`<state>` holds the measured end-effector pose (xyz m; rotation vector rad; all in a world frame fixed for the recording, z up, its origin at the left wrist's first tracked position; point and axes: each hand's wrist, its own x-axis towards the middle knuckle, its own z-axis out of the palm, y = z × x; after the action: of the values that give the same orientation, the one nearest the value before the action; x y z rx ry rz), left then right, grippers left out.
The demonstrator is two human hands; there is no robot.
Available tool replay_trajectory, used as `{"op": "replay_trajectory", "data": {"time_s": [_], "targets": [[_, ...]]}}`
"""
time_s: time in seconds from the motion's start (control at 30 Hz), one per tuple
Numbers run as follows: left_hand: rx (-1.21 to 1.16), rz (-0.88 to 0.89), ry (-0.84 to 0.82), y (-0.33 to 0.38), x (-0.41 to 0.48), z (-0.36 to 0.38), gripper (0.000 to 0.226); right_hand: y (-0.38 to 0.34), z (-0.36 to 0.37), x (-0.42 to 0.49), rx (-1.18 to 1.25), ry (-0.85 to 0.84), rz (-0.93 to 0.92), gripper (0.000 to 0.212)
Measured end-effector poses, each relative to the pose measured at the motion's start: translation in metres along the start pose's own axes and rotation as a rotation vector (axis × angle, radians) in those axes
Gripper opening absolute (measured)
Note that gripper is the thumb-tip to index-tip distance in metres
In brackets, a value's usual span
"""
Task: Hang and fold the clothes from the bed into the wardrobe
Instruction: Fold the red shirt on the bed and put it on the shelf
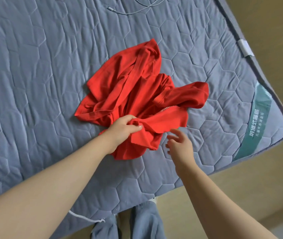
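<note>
A crumpled red garment (137, 94) lies on the grey quilted bed (34, 66), and my left hand (123, 129) pinches a fold at its near edge, thumb on top of the cloth. My right hand (179, 144) hovers just beside that edge with fingers spread, touching nothing. A thin white cable (142, 7) curls at the far side of the bed, and my grey trouser legs (145, 221) show below its near edge.
</note>
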<state>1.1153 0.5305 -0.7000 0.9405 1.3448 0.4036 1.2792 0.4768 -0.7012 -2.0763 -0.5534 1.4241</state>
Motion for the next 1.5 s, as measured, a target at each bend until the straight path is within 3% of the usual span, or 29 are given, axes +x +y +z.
{"op": "replay_trajectory", "data": {"time_s": [0.07, 0.17, 0.27, 0.33, 0.4, 0.47, 0.57, 0.63, 0.7, 0.77, 0.87, 0.93, 1.03, 1.1, 1.17, 1.27, 1.4, 1.5], "targets": [[-0.259, -0.087, -0.138, 0.009, -0.008, -0.008, 0.020, -0.003, -0.002, 0.010, -0.124, 0.096, -0.128, 0.054], [-0.475, -0.168, -0.267, 0.018, -0.018, -0.021, 0.025, -0.018, 0.004, 0.023, -0.506, 0.061, -0.316, 0.084], [-0.674, -0.229, -0.189, 0.023, -0.022, -0.030, 0.028, -0.033, 0.012, 0.031, -0.665, 0.101, -0.359, 0.066], [-0.557, -0.166, 0.050, 0.018, -0.014, -0.036, 0.028, -0.041, 0.013, 0.033, -0.595, 0.108, -0.376, 0.054], [-0.224, -0.035, 0.381, 0.013, -0.004, -0.042, 0.024, -0.045, 0.015, 0.032, -0.504, 0.078, -0.433, 0.048], [-0.048, 0.045, 0.516, 0.009, 0.002, -0.047, 0.021, -0.045, 0.017, 0.027, -0.395, 0.033, -0.455, 0.044], [-0.121, -0.087, 0.410, 0.011, 0.003, -0.047, 0.015, -0.040, 0.015, 0.026, -0.320, 0.117, -0.414, 0.049], [-0.442, -0.286, 0.275, 0.020, -0.001, -0.046, 0.040, -0.039, 0.011, 0.024, -0.297, 0.207, -0.431, 0.046], [-0.709, -0.366, 0.165, 0.022, -0.006, -0.047, 0.043, -0.040, 0.011, 0.017, -0.116, 0.176, -0.417, 0.034], [-0.804, -0.357, 0.112, 0.022, -0.010, -0.049, 0.026, -0.045, 0.012, 0.011, 0.115, 0.084, -0.346, 0.030], [-0.835, -0.331, 0.117, 0.023, -0.017, -0.048, 0.027, -0.047, 0.011, 0.012, 0.354, -0.069, -0.173, 0.030], [-0.852, -0.279, 0.152, 0.021, -0.019, -0.051, 0.030, -0.045, 0.010, 0.012, 0.321, -0.135, -0.119, 0.026], [-0.857, -0.220, 0.194, 0.019, -0.022, -0.059, 0.025, -0.035, 0.008, 0.012, 0.102, -0.018, -0.100, 0.020], [-0.750, -0.188, 0.187, 0.018, -0.027, -0.062, 0.016, -0.032, 0.006, 0.013, 0.103, 0.055, -0.061, 0.017], [-0.394, -0.138, 0.113, 0.012, -0.031, -0.063, 0.016, -0.033, 0.006, 0.011, 0.223, 0.026, -0.025, 0.022], [0.188, 0.004, 0.021, 0.005, -0.032, -0.064, 0.043, -0.040, 0.007, 0.005, 0.490, -0.132, 0.042, 0.030], [0.598, 0.074, -0.075, 0.002, -0.035, -0.059, 0.101, -0.043, 0.011, 0.003, 0.603, -0.195, 0.122, 0.029], [0.868, 0.087, -0.151, -0.001, -0.038, -0.051, 0.101, -0.044, 0.015, 0.003, 0.671, -0.117, 0.244, 0.030]]}}
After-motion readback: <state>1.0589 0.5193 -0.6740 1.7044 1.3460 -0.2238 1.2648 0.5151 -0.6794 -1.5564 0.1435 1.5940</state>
